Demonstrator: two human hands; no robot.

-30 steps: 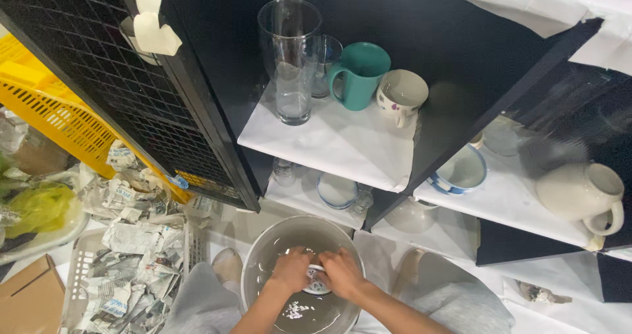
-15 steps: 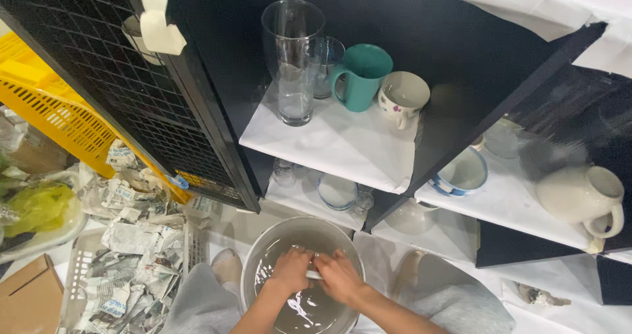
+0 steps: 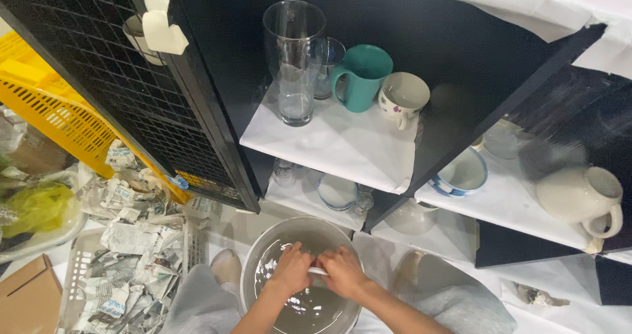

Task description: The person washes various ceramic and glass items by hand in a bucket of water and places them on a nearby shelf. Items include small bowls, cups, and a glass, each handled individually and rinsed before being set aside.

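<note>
at six o'clock the left hand (image 3: 289,270) and right hand (image 3: 342,273) both pinch a small white object (image 3: 318,271) over the water-filled metal basin (image 3: 263,255); wet fingers could let it slip and chip.

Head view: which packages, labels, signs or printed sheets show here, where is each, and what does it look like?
Cardboard box: bottom left corner, brown, flaps partly open.
Crumpled newspaper: heaped in and around a pale plastic basket at lower left, grey-white with printed patches.
Small blue sticker: low on the black mesh door.
No signs or screens.
</note>
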